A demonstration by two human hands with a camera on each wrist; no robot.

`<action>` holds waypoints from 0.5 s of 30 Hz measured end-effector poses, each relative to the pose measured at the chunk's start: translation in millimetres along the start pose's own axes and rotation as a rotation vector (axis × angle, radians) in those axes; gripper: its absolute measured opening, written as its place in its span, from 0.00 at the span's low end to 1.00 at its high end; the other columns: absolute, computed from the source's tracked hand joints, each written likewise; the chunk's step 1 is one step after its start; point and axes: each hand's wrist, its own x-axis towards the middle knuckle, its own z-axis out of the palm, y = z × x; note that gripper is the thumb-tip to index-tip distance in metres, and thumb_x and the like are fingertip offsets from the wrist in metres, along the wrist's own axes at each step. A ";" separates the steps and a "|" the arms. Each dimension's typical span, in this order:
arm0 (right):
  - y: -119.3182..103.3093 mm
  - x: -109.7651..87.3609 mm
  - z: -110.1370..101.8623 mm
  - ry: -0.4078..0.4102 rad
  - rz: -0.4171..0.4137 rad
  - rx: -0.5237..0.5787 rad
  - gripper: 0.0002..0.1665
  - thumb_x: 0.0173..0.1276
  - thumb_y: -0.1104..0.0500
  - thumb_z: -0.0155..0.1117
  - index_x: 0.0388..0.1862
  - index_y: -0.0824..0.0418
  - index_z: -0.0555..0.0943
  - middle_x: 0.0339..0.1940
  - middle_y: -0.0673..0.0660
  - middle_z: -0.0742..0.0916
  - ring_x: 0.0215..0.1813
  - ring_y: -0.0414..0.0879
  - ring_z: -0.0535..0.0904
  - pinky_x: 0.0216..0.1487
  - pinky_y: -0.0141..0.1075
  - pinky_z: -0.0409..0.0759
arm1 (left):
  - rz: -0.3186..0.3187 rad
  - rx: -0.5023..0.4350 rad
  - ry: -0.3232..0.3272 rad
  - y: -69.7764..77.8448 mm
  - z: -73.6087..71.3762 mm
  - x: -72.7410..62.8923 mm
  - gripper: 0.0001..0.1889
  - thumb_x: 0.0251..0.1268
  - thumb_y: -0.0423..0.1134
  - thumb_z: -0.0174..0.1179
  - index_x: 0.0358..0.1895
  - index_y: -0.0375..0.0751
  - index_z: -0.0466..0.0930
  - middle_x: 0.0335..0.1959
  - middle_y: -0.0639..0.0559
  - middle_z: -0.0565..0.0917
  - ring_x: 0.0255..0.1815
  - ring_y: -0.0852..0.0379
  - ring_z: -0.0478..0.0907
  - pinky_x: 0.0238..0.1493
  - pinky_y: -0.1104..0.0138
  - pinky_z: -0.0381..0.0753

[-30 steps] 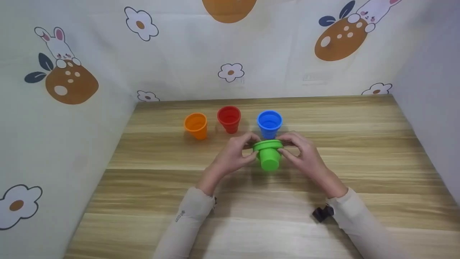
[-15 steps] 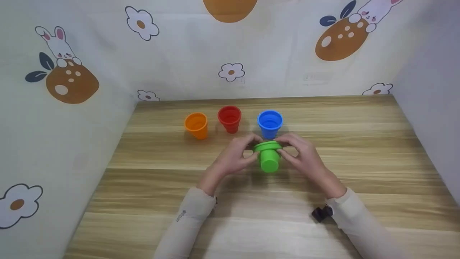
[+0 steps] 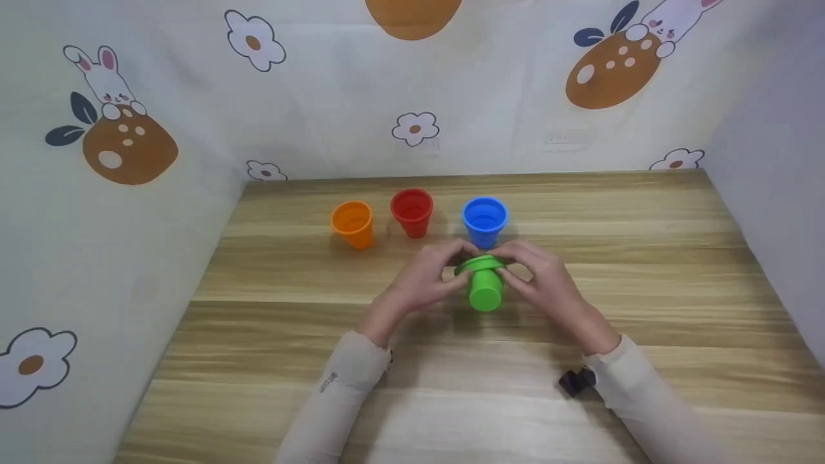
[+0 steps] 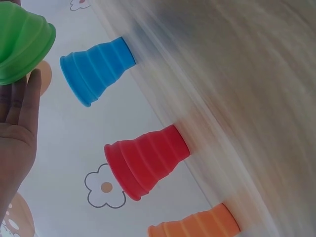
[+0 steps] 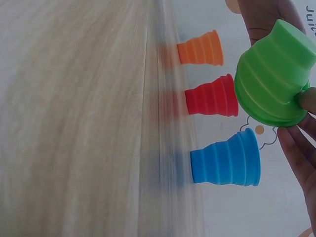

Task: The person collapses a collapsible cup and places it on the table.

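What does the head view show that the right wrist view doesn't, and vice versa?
Head only: the left sleeve, the right sleeve with a small black device beside its cuff, and the rabbit prints on the wall covering.

Right wrist only: large dark lettering at the right edge, and a side-on look at the green cup's ridged wall.

Both: the green cup held between the left hand and right hand, the blue cup, red cup and orange cup on the table, and a flower print.

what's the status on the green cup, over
Left hand, right hand: both pinching green cup near its rim. Cup held tilted above table. Nearest obstacle: blue cup, upright just beyond.
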 end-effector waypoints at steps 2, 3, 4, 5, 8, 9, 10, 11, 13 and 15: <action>0.0 0.3 0.2 -0.005 -0.001 -0.008 0.15 0.63 0.66 0.71 0.50 0.59 0.85 0.44 0.51 0.89 0.48 0.42 0.85 0.53 0.29 0.84 | 0.008 0.009 -0.007 -0.5 0.8 1.0 0.14 0.70 0.37 0.59 0.56 0.41 0.77 0.53 0.49 0.85 0.55 0.56 0.83 0.62 0.59 0.82; 0.0 0.2 0.3 -0.007 -0.001 -0.012 0.15 0.63 0.66 0.71 0.50 0.59 0.85 0.44 0.51 0.89 0.48 0.42 0.85 0.53 0.30 0.84 | 0.013 0.013 -0.009 -0.8 1.1 1.5 0.14 0.70 0.37 0.59 0.56 0.40 0.77 0.53 0.49 0.85 0.55 0.56 0.83 0.62 0.59 0.82; 0.4 0.0 0.4 -0.009 -0.001 -0.016 0.15 0.63 0.66 0.71 0.50 0.59 0.85 0.44 0.51 0.89 0.48 0.42 0.85 0.53 0.30 0.84 | 0.017 0.017 -0.010 -1.1 1.4 1.9 0.15 0.70 0.38 0.59 0.57 0.40 0.77 0.53 0.49 0.85 0.55 0.56 0.83 0.62 0.59 0.82; 0.7 -0.2 0.5 -0.010 -0.002 -0.019 0.15 0.63 0.66 0.71 0.50 0.59 0.85 0.44 0.51 0.89 0.47 0.43 0.85 0.52 0.31 0.84 | 0.019 0.021 -0.011 -1.1 1.6 2.1 0.15 0.70 0.38 0.59 0.57 0.40 0.78 0.53 0.48 0.85 0.55 0.56 0.83 0.62 0.59 0.82; 1.6 -1.3 1.1 -0.008 -0.008 -0.037 0.16 0.63 0.66 0.71 0.50 0.59 0.85 0.45 0.52 0.89 0.48 0.43 0.85 0.53 0.32 0.84 | 0.025 0.025 -0.012 -1.2 1.8 2.5 0.15 0.70 0.37 0.60 0.57 0.40 0.78 0.52 0.48 0.86 0.54 0.56 0.84 0.61 0.60 0.82; 1.8 -1.6 1.2 -0.009 -0.010 -0.042 0.16 0.63 0.66 0.71 0.50 0.59 0.85 0.45 0.52 0.89 0.48 0.43 0.85 0.53 0.32 0.84 | 0.024 0.028 -0.012 -1.3 1.8 2.6 0.15 0.69 0.37 0.61 0.57 0.40 0.78 0.52 0.48 0.86 0.53 0.56 0.84 0.60 0.62 0.83; 2.1 -2.0 1.3 -0.009 -0.012 -0.046 0.17 0.63 0.67 0.71 0.51 0.60 0.85 0.45 0.52 0.89 0.49 0.44 0.85 0.54 0.32 0.84 | 0.023 0.031 -0.012 -1.3 1.8 2.7 0.15 0.69 0.37 0.61 0.57 0.40 0.78 0.51 0.49 0.86 0.52 0.56 0.84 0.59 0.64 0.84; 2.1 -2.2 1.2 -0.010 -0.013 -0.050 0.17 0.63 0.67 0.71 0.51 0.60 0.85 0.46 0.52 0.89 0.50 0.44 0.85 0.54 0.32 0.84 | 0.021 0.033 -0.012 -1.2 1.8 2.8 0.15 0.69 0.37 0.61 0.57 0.41 0.78 0.51 0.49 0.86 0.51 0.56 0.84 0.57 0.66 0.84; 2.1 -2.8 1.1 -0.015 -0.012 -0.056 0.18 0.63 0.67 0.71 0.52 0.60 0.84 0.47 0.53 0.89 0.51 0.45 0.85 0.56 0.33 0.83 | 0.015 0.041 -0.013 -1.6 1.9 3.1 0.15 0.68 0.37 0.61 0.57 0.41 0.79 0.50 0.49 0.86 0.50 0.56 0.84 0.54 0.70 0.84; 2.4 -3.4 1.2 -0.021 -0.006 -0.052 0.19 0.63 0.67 0.70 0.53 0.60 0.84 0.48 0.53 0.89 0.52 0.45 0.85 0.57 0.33 0.83 | 0.006 0.044 -0.015 -1.9 2.0 3.1 0.16 0.68 0.37 0.61 0.57 0.42 0.78 0.51 0.50 0.86 0.50 0.57 0.84 0.53 0.71 0.84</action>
